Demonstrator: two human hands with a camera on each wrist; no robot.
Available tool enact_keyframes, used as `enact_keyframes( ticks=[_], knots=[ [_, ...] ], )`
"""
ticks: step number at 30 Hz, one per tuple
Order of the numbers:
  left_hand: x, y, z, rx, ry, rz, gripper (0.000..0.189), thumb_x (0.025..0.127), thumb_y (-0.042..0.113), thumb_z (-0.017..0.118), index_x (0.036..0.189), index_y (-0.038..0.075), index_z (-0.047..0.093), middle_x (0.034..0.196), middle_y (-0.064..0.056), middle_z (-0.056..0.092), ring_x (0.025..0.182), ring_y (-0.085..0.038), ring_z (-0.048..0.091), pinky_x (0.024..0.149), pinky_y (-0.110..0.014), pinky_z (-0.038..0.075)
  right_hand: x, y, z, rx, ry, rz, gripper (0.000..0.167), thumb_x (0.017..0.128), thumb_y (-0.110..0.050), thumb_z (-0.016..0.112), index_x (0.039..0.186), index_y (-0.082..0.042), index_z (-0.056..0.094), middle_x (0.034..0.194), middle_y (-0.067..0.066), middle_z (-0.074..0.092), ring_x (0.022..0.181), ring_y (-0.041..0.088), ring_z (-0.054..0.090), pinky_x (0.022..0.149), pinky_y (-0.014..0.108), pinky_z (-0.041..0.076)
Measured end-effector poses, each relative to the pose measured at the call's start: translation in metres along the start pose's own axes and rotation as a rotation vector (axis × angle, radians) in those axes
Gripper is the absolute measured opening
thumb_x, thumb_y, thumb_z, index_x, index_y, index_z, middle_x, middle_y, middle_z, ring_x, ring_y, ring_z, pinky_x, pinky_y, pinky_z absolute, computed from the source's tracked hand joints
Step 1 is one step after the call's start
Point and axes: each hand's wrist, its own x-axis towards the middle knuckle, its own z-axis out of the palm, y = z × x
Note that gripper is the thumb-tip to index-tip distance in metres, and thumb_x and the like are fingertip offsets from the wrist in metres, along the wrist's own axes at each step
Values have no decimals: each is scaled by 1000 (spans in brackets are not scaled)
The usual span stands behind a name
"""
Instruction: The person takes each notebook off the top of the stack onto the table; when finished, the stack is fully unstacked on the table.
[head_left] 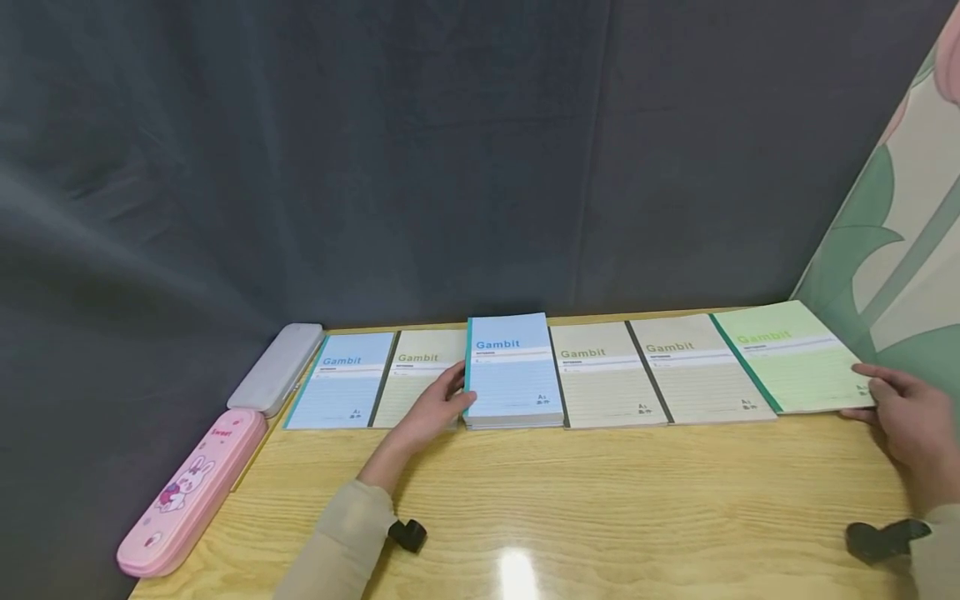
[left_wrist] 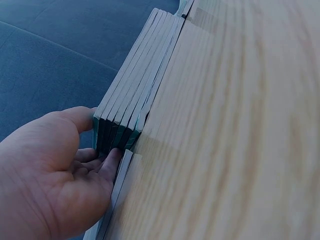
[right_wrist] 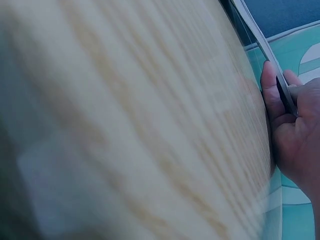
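My left hand (head_left: 433, 408) grips the left side of a stack of notebooks (head_left: 513, 375) with a blue one on top. In the left wrist view the thumb lies at the top cover's edge and the other fingers bend against the green spines. At the far right, my right hand (head_left: 911, 417) pinches the right edge of a light green notebook (head_left: 795, 358). Its thumb is on the cover, and in the right wrist view fingers show on both sides of the thin notebook (right_wrist: 265, 45). The notebook's left edge meets a beige notebook (head_left: 697, 367).
Another beige notebook (head_left: 607, 375) lies right of the stack. To the left are a cream notebook (head_left: 420, 358), partly behind my hand, and a blue notebook (head_left: 345, 375). A grey case (head_left: 277, 367) and pink rabbit pencil case (head_left: 195, 492) line the wooden table's (head_left: 600, 500) left edge.
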Motion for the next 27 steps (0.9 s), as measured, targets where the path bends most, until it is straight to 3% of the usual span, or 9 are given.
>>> enact_keyframes(
  ticks=[2, 7, 13, 16, 20, 22, 24, 27],
  knots=[
    [0, 1, 0, 2, 2, -1, 68, 105, 26, 59, 162, 12, 23, 162, -15, 31, 149, -34, 28, 117, -51, 32, 0, 1, 0, 5, -7, -3, 39, 106, -7, 32, 140, -8, 51, 105, -18, 44, 68, -6, 60, 58, 17, 57],
    [-1, 2, 1, -4, -10, 4, 69, 105, 26, 58, 162, 12, 22, 162, -15, 30, 149, -34, 28, 117, -51, 31, -1, 4, -3, 44, -19, -33, 36, 106, -7, 33, 118, -31, 58, 104, -21, 46, 60, -1, 64, 56, 16, 56],
    [-1, 2, 2, -4, -11, 10, 68, 106, 22, 57, 162, 10, 21, 162, -17, 29, 149, -35, 27, 118, -51, 30, -2, 7, -5, -13, -25, -40, 40, 107, -10, 32, 124, -37, 55, 117, -20, 45, 56, 1, 65, 55, 14, 53],
    [-3, 7, 3, -11, -4, 8, 66, 106, 18, 56, 161, 6, 21, 162, -19, 28, 149, -37, 26, 118, -52, 29, -1, 6, -4, -43, -21, -25, 39, 107, -10, 32, 131, -30, 55, 110, -21, 46, 55, 2, 65, 54, 15, 54],
    [-7, 16, 4, -20, -4, -2, 66, 106, 14, 55, 160, 2, 20, 161, -22, 29, 149, -39, 26, 118, -53, 29, -2, -2, -2, -281, 1, -29, 44, 107, -16, 30, 141, -1, 53, 99, -4, 52, 54, 9, 58, 50, 23, 50],
    [-8, 17, 4, -20, -7, -5, 66, 106, 14, 55, 160, 2, 20, 161, -22, 29, 148, -39, 26, 118, -53, 29, -2, -7, -1, -432, 9, -40, 49, 106, -17, 28, 140, 12, 49, 106, 17, 59, 72, 26, 62, 61, 33, 51],
    [-7, 14, 3, -12, -5, -5, 66, 106, 15, 55, 161, 4, 20, 161, -21, 29, 149, -38, 27, 118, -52, 29, -3, -12, 0, -551, 2, -62, 50, 104, -17, 28, 137, 15, 48, 120, 38, 52, 92, 45, 57, 76, 49, 51],
    [-3, 7, 2, 4, 5, 3, 67, 106, 20, 56, 162, 8, 21, 162, -18, 29, 149, -36, 28, 118, -51, 30, -3, -17, 0, -640, -23, -121, 44, 103, -14, 33, 132, 16, 49, 131, 47, 42, 115, 60, 43, 91, 69, 38]
  ],
)
